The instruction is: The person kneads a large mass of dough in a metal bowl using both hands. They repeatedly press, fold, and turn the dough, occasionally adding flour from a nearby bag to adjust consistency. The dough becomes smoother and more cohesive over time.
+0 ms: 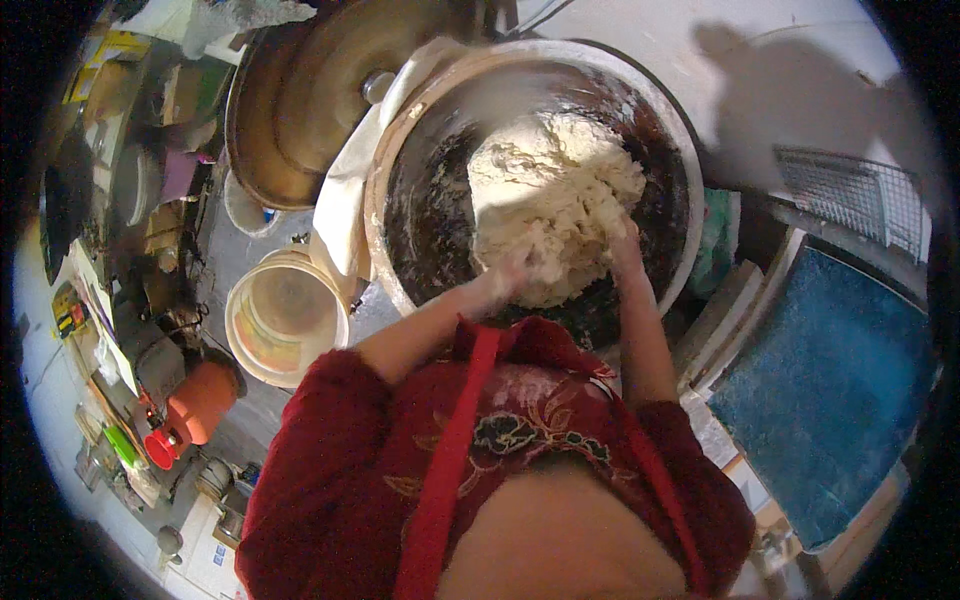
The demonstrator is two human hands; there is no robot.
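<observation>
A large lump of pale dough (551,180) lies in a wide round tub (427,202) with a dark, flour-smeared inside. My left hand (521,270) grips the near left side of the dough, its fingers buried and partly blurred. On the near right side, my right hand (624,240) is sunk into the dough and holds it, fingertips hidden. Both wrists are dusted with flour. The dough's surface is rough and torn around the hands, smoother at the left. Sunlight falls on its far half, while the near half is in shadow.
A white cloth (345,202) drapes over the tub's left rim. Left of the tub stand a plastic bucket (289,315) and a large brown basin (300,97). A blue-topped surface (825,390) and a wire rack (855,195) are at right. An orange container (202,401) stands among clutter at left.
</observation>
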